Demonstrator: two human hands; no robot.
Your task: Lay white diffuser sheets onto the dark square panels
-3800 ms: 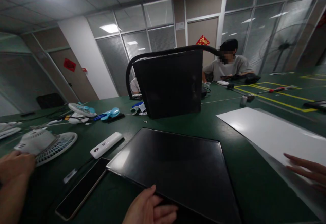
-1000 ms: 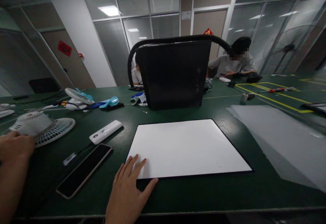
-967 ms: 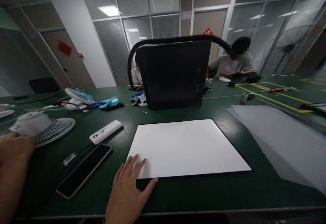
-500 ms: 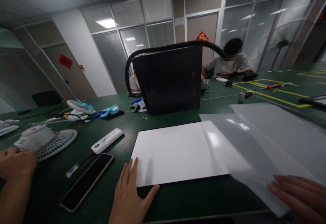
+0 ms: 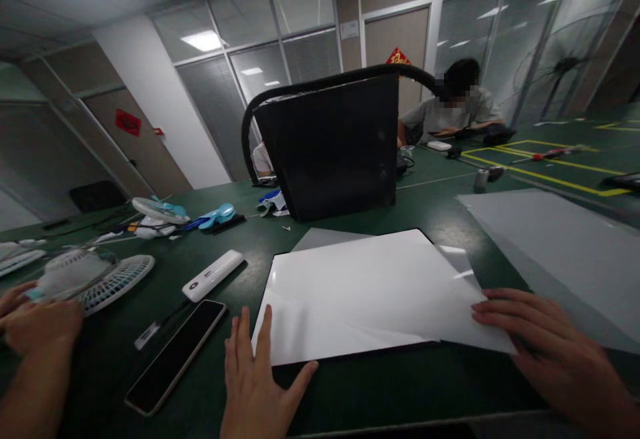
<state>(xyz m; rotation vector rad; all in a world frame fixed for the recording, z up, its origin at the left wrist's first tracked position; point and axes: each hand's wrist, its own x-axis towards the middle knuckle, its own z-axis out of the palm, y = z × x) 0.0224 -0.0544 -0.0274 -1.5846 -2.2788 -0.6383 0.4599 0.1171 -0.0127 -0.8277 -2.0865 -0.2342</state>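
Note:
A thin white panel with a dark edge [image 5: 325,306] lies flat on the green table. Across it spreads a translucent plastic sheet [image 5: 455,259], its corners sticking out past the panel at the back and right. My left hand [image 5: 263,386] rests at the panel's left front corner, fingers apart and thumb stretched out. Pressed together, the fingers of my right hand [image 5: 540,339] hold the sheet's right end; the thumb is hidden. Farther right, more translucent sheeting [image 5: 565,246] lies on the table.
Behind the panel stands a black box-like object [image 5: 330,152] with a thick black tube. To the left are a phone [image 5: 175,359], a white power bank [image 5: 213,276] and a white fan [image 5: 117,282]. Another person's hands [image 5: 45,322] touch the fan. A person [image 5: 455,109] sits opposite.
My right hand has moved left and up with the plastic sheet, which now covers the panel. The rest of the sheeting stays at the right. My left hand has barely moved.

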